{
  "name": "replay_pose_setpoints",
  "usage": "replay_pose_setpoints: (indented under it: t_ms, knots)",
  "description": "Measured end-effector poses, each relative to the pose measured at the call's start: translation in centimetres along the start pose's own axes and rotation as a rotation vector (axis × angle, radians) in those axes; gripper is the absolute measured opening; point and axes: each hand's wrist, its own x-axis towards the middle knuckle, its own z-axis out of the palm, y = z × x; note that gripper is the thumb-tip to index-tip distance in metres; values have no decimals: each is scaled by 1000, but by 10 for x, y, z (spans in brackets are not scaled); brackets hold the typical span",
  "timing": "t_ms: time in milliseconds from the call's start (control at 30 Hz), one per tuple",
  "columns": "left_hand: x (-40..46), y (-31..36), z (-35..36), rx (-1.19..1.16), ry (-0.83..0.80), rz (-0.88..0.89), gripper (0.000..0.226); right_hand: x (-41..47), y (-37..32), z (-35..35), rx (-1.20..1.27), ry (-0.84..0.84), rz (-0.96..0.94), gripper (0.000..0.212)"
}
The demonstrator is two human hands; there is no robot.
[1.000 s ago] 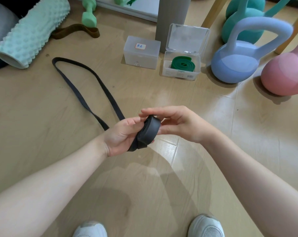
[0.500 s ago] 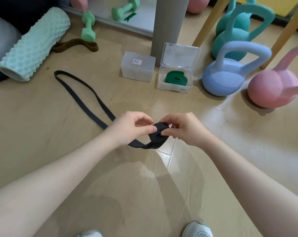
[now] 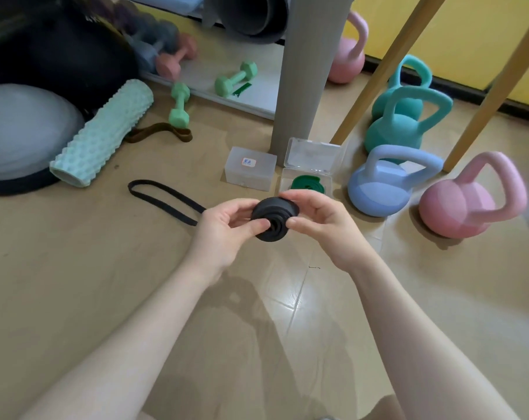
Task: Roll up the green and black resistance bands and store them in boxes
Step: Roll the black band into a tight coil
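Across the tan wooden floor (image 3: pixel 75 283), I see bare room toward me and to the left; the far side is hemmed by a grey post (image 3: pixel 302 71), slanted wooden legs (image 3: pixel 387 65) and smooth kettlebells, blue (image 3: pixel 381 192) and pink (image 3: pixel 463 207). A knobbly mint foam roller (image 3: pixel 102 134) bounds the left. Two clear plastic boxes sit beyond my hands: the closed box (image 3: pixel 251 172), and the open box (image 3: pixel 310 174) holding the rolled green band (image 3: pixel 308 184). The black band (image 3: pixel 274 219) is a matte, layered coil (its unrolled loop trails left along the floor), pinched between my left hand (image 3: pixel 227 234) and right hand (image 3: pixel 321 225).
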Motion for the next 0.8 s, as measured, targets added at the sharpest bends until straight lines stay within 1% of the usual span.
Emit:
replay_pose_setpoints:
  t_ms: [67, 100, 167, 200, 267, 367, 433, 500, 567, 700, 733, 800]
  knots:
    - [-1, -5, 3, -139, 86, -31, 30, 0, -1, 8, 95, 25, -16, 37]
    - [-2, -7, 4, -201, 119, -52, 28, -1, 0, 14, 80, 71, -28, 34]
    - [-3, -11, 6, -288, 164, -91, 24, -2, 4, 23, -89, 191, -80, 28]
    - [-4, -13, 7, -308, 179, -103, 23, -3, 5, 26, -172, 225, -88, 28]
    - [-7, -17, 6, -318, 180, -118, 22, -5, 5, 27, -264, 231, -70, 32]
    - [-10, -22, 3, -328, 172, -125, 21, -14, 10, 30, -324, 194, -38, 38]
    - [-13, -26, 0, -317, 161, -131, 22, -20, 18, 38, -345, 254, -28, 42]
    - [-15, -26, -1, -300, 144, -132, 23, -24, 23, 47, -281, 318, -8, 42]
    - [-16, -25, -1, -326, 122, -137, 23, -27, 22, 50, -173, 351, 11, 37]
    - [-20, -24, 1, -384, 51, -185, 20, -37, 15, 49, 202, 420, 131, 29]
    - [-22, -26, 3, -401, 42, -212, 20, -39, 16, 49, 257, 442, 158, 26]
    - [-25, -30, 6, -427, 34, -271, 19, -41, 19, 51, 246, 474, 183, 23]
